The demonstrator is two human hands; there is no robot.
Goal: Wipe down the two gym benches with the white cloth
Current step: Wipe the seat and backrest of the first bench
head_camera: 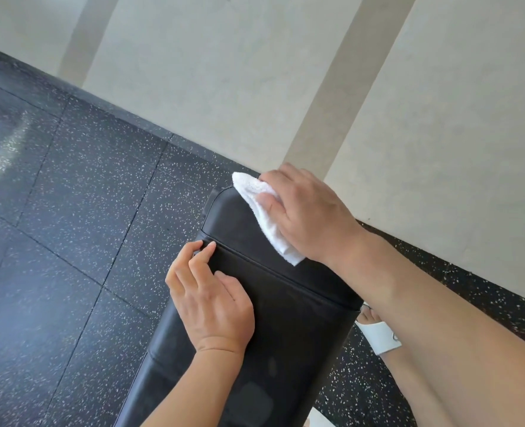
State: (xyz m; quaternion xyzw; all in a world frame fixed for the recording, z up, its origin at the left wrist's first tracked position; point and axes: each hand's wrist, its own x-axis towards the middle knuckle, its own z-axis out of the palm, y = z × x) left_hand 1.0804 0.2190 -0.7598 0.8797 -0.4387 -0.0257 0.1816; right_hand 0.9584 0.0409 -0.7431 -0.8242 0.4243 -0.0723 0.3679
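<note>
Gym: padded bench (255, 349), speckled rubber floor (70, 211).

One black bench (255, 318) and one white cloth (264, 211) are in view. Two hands show, left hand (215, 300) and right hand (304, 214). One white sandal (378, 334) shows at the near right.
</note>
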